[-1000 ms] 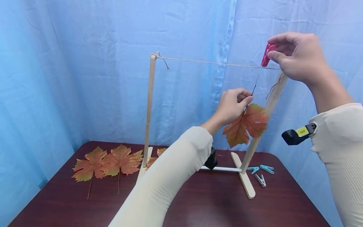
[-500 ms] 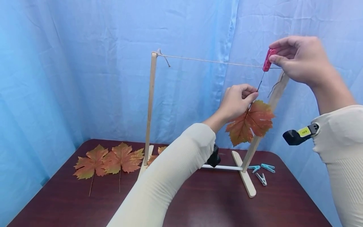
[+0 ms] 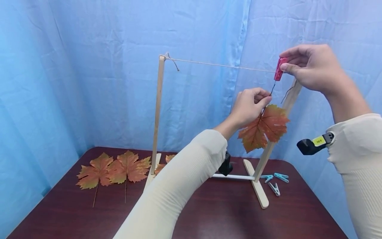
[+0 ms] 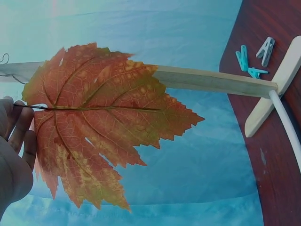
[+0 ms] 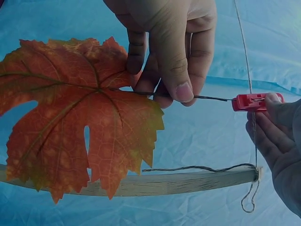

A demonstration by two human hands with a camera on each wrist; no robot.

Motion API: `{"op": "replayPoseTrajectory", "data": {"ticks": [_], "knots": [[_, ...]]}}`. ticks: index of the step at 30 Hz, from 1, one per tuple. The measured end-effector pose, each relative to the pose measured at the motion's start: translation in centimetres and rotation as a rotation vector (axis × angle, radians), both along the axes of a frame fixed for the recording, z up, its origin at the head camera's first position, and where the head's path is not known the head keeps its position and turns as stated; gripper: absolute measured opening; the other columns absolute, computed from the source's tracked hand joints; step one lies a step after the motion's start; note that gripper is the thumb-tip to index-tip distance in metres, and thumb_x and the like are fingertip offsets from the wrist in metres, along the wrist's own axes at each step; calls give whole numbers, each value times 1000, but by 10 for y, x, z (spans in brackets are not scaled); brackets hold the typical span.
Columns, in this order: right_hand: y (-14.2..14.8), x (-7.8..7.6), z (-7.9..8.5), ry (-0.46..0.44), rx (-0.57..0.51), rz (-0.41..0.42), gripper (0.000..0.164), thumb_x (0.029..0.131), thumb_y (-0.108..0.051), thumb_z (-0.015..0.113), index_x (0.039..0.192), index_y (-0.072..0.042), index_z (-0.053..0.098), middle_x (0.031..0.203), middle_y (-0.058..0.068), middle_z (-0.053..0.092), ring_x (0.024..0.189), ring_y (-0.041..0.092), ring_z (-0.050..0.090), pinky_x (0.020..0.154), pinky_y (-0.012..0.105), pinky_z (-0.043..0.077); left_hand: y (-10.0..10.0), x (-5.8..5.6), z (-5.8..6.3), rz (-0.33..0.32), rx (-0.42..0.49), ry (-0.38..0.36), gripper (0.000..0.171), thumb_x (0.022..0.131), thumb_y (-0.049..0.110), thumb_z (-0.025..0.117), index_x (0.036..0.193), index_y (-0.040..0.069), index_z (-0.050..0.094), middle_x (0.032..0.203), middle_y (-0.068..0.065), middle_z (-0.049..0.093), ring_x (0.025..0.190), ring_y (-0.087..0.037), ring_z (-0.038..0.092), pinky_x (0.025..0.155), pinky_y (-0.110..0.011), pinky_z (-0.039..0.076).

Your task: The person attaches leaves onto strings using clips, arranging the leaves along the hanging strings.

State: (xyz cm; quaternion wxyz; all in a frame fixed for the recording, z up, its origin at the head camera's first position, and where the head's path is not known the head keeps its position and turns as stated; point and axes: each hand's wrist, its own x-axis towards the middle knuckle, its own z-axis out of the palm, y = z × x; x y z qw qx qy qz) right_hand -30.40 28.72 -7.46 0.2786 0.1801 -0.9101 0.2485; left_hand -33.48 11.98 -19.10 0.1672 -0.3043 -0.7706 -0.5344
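The left hand [image 3: 249, 106] pinches the stem [image 5: 211, 98] of the orange leaf [image 3: 270, 124], thumb near fingertips, likely to steady it. The right hand [image 3: 313, 68] pinches the red peg [image 3: 279, 71] at the string [image 3: 209, 63], apparently to fasten the stem there; the leaf hangs below. On the table [image 3: 223, 212] are 2 whole leaves [image 3: 95, 171], at least 1 partly hidden leaf [image 3: 169, 158], 2 blue pegs [image 3: 281, 177] and 1 grey peg [image 3: 274, 190].

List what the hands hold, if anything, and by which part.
Left hand: the leaf, by its stem. Right hand: the red clothespin, pinched at the end away from the leaf.
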Motion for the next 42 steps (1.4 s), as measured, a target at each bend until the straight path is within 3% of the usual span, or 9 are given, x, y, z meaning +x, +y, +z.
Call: {"op": "replayPoseTrajectory", "data": {"ticks": [13, 23, 28, 42], "knots": [[0, 1, 1, -34, 0, 0, 42, 101, -25, 67, 135, -1, 64, 94, -14, 66, 84, -9, 61, 72, 10, 43, 3, 0, 5, -26, 64, 4, 18, 102, 22, 66, 114, 12, 76, 95, 9, 74, 85, 4, 64, 73, -12, 50], [1, 1, 2, -28, -34, 28, 38, 101, -19, 67, 131, 3, 64, 90, -16, 66, 82, -8, 63, 70, 7, 45, 4, 1, 6, -22, 93, 3, 17, 101, 21, 68, 111, 11, 76, 95, 5, 75, 81, 3, 64, 71, -12, 50], [0, 1, 3, -22, -15, 9, 38, 100, -22, 68, 129, 3, 65, 93, -8, 69, 79, -8, 63, 68, 8, 45, 3, 0, 5, -17, 89, 33, 17, 102, 22, 67, 112, 11, 76, 96, 6, 75, 83, 4, 64, 74, -11, 50], [5, 0, 3, -65, -30, 7, 39, 99, -26, 70, 128, 0, 67, 90, -13, 71, 80, -9, 65, 68, 9, 45, 7, 2, 7, -6, 101, 28, 19, 101, 23, 68, 114, 11, 76, 93, 9, 74, 82, 3, 63, 72, -11, 49]]}}
